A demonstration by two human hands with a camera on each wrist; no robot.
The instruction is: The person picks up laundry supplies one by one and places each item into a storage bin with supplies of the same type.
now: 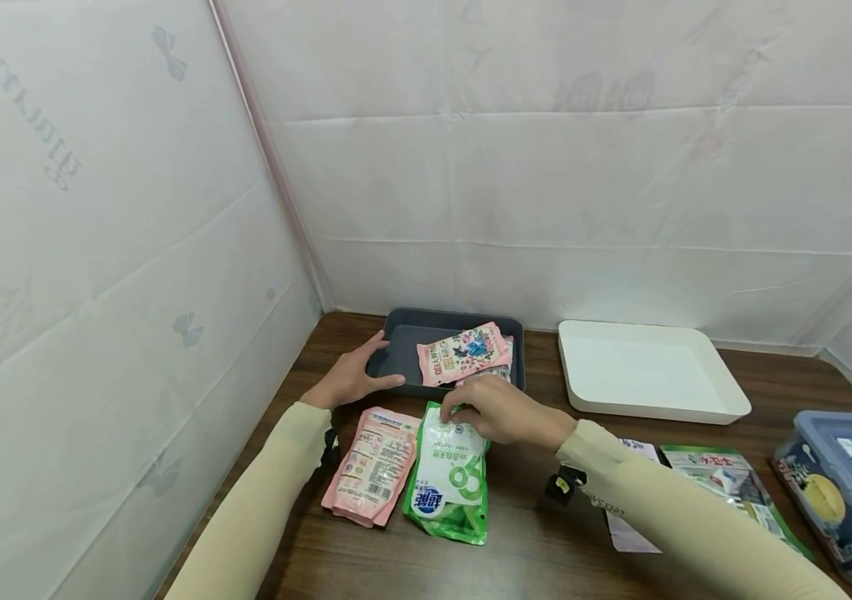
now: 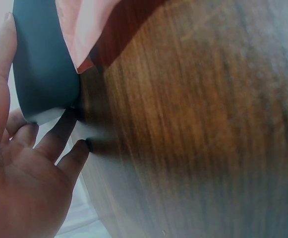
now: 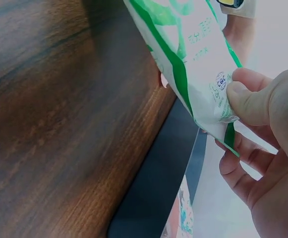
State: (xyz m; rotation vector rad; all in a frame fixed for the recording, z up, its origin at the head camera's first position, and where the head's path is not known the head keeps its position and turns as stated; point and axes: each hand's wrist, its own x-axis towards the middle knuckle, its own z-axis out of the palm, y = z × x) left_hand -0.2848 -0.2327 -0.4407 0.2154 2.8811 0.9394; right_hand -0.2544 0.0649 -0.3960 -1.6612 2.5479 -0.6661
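Observation:
My right hand [image 1: 489, 408] pinches the top end of a green and white pouch [image 1: 447, 483]. In the right wrist view the thumb [image 3: 250, 101] lies across the pouch's printed face, and the pouch slants down from it. My left hand [image 1: 351, 375] is spread at the near left corner of a dark grey tray [image 1: 403, 346], its fingers along the left side and its thumb by the front edge. The left wrist view shows the fingertips [image 2: 74, 153] touching or close to the tray wall. Inside the tray, a pink floral packet [image 1: 463, 354] lies over another packet, partly hidden by my right hand.
Left of the pouch lie pink packets [image 1: 373, 467], apparently stacked. A white tray [image 1: 644, 367] stands at the back right. Under and beside the right forearm are a lilac packet [image 1: 632, 533] and a green-edged packet [image 1: 726, 479]. A blue lidded box [image 1: 849, 492] sits far right; white sheeting [image 1: 583, 183] closes the back.

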